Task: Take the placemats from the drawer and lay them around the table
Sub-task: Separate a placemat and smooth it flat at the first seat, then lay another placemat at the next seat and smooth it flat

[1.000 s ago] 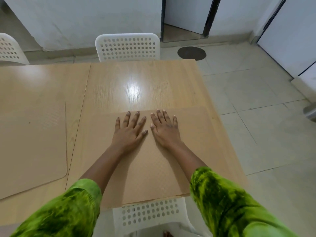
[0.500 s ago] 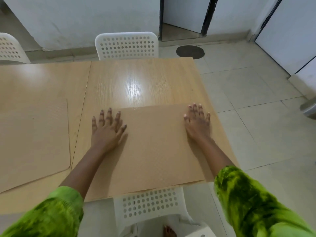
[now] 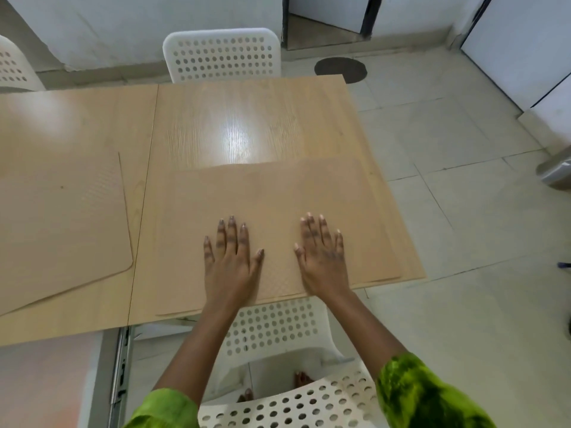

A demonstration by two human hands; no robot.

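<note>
A tan textured placemat (image 3: 268, 193) lies flat on the near right part of the wooden table (image 3: 247, 118). My left hand (image 3: 230, 261) and my right hand (image 3: 323, 257) both rest palm down on its near half, fingers straight and spread, a hand's width apart. A second tan placemat (image 3: 61, 217) lies on the left part of the table, untouched. No drawer is in view.
A white perforated chair (image 3: 222, 55) stands at the table's far side, another (image 3: 14, 69) at far left, and a third (image 3: 278, 335) sits under the near edge below my arms. A grey bin (image 3: 556, 171) stands on the tiled floor at right.
My hands spread from the mat's middle out to its sides, then came back together lower on the mat near its front edge. The camera rose and pulled back.
</note>
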